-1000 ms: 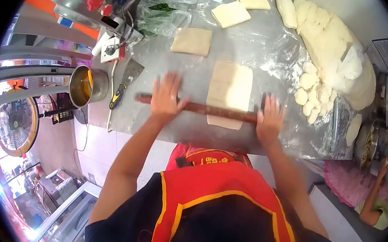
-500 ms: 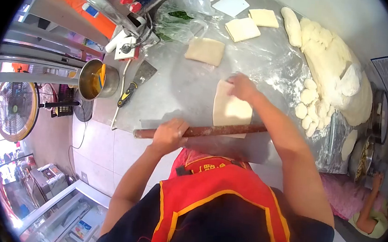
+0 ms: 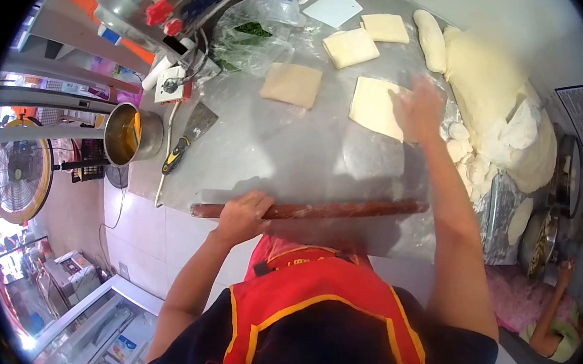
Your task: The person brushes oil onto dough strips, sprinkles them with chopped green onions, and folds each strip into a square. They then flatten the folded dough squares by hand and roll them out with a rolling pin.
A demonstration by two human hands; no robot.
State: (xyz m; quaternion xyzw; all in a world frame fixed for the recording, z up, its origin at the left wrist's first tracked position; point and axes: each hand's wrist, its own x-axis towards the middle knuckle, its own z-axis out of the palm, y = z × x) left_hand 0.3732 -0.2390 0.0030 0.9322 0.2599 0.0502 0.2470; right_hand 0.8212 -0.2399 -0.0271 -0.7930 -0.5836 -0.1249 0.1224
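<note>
My left hand [image 3: 245, 217] is wrapped round the left part of a long reddish-brown rolling pin [image 3: 344, 210], which lies across the near edge of the worktop. My right hand [image 3: 424, 110], smeared by motion, is at the right edge of a pale dough sheet [image 3: 379, 106]; its fingers cannot be made out. A browner dough piece [image 3: 291, 85] lies to the left. Two folded dough pieces [image 3: 350, 48] [image 3: 385, 28] sit farther back, beside a white rectangular card [image 3: 333, 7].
Right: a large dough mass [image 3: 485, 67], a dough roll [image 3: 429, 40] and several small dough lumps [image 3: 470, 163]. Left: a scraper [image 3: 177, 155], a metal pot [image 3: 132, 135], a power socket box [image 3: 173, 85] and a plastic bag with greens [image 3: 253, 29]. Another person's arm [image 3: 552, 309] shows lower right.
The dough sheet that lay under the rolling pin is now farther back, shorter and lying flat. My right hand has moved up and right. My left hand still holds the pin.
</note>
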